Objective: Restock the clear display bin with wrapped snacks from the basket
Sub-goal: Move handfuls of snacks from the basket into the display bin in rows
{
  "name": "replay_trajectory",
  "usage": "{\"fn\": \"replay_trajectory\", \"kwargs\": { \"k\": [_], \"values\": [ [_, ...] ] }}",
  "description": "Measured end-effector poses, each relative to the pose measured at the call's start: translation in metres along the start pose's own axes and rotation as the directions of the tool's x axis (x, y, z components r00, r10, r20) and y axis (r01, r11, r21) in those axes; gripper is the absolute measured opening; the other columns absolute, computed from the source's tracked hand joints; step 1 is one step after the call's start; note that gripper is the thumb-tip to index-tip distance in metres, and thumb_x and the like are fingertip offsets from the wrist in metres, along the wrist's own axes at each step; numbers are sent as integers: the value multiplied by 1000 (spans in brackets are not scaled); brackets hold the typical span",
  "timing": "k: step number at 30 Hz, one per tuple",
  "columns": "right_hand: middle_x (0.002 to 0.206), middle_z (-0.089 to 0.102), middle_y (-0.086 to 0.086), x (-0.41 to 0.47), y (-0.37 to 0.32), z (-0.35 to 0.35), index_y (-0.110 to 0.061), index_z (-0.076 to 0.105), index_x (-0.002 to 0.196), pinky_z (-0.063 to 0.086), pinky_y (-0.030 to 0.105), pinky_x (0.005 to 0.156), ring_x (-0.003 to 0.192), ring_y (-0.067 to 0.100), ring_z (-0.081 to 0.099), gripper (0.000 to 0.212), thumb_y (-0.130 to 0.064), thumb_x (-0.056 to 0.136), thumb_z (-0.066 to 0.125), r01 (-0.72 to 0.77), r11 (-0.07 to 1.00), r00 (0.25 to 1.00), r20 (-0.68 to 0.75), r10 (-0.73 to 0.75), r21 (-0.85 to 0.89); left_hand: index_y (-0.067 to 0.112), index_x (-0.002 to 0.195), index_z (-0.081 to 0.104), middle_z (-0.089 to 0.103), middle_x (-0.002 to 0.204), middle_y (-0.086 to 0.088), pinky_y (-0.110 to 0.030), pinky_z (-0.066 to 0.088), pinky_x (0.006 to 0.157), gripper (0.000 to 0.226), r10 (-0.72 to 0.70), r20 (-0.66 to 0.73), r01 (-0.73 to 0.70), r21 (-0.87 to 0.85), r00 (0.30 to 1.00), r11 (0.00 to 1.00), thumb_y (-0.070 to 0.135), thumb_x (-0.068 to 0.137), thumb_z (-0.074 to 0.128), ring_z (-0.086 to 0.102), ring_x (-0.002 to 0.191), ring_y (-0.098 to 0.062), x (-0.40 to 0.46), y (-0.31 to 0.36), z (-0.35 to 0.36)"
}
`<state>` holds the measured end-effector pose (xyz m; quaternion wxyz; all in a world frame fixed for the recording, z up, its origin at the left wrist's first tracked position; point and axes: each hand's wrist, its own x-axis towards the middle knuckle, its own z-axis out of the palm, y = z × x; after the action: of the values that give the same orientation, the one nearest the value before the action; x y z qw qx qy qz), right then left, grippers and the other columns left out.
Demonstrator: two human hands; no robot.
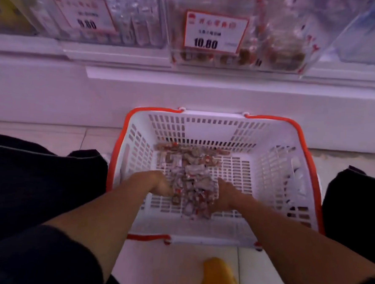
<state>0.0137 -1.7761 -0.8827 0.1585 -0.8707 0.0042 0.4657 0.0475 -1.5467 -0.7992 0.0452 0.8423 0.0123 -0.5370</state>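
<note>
A white basket (pixel 276 147) with an orange rim stands on the floor in front of me. A heap of small wrapped snacks (pixel 191 172) lies on its perforated bottom. My left hand (pixel 157 182) and my right hand (pixel 225 193) are down in the basket, cupped against the left and right sides of the near part of the heap, with wrappers bunched between them. The fingertips are hidden under the snacks. Above, on the shelf, the clear display bin (pixel 282 46) with a "10.80" price label (pixel 215 31) holds a low layer of the same snacks.
Other clear bins stand left (pixel 115 16) and right (pixel 368 34) of the target bin on the white shelf (pixel 185 87). My dark-clothed knees flank the basket. A yellow object (pixel 217 279) lies on the tiled floor near me.
</note>
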Motion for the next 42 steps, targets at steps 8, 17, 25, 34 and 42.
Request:
{"fn": "replay_trajectory", "kwargs": {
  "k": [8,17,25,34,42],
  "values": [
    [162,-15,14,42,-24,28,-42,-11,153,45,49,103,139,43,34,123,-17,75,81,126,992,958,-256,-126,-18,3,153,24,35,154,-21,-41,44,101,81,-227,-128,94,-642,965,761,56,97,47,46,131,-39,93,19,54],
    [137,47,13,63,-22,18,-32,43,143,53,34,87,101,31,64,62,-15,88,66,207,956,885,-456,-93,206,7,124,59,63,122,-14,-38,55,85,48,-333,-244,73,-699,911,711,25,83,77,63,108,-33,120,34,71],
    [82,67,-3,58,-12,8,-13,70,95,41,21,62,74,13,60,9,-20,90,70,249,838,867,-498,31,486,20,86,56,63,92,-6,-31,46,67,10,-170,-349,-127,-684,921,718,23,92,63,57,81,-23,114,40,79],
    [73,64,5,46,11,6,-14,64,70,57,35,69,68,21,64,26,-31,86,74,68,619,940,-258,224,782,16,89,66,68,93,-15,-30,46,69,17,119,-402,-291,-399,908,869,30,96,60,62,80,-27,105,28,93],
    [100,72,11,42,14,6,-3,71,102,55,30,64,83,21,65,39,-26,74,85,-40,416,985,-35,170,908,9,99,76,72,99,-3,-31,53,88,19,269,-94,-285,-341,958,896,21,83,78,65,97,-21,102,25,70]
  ]
}}
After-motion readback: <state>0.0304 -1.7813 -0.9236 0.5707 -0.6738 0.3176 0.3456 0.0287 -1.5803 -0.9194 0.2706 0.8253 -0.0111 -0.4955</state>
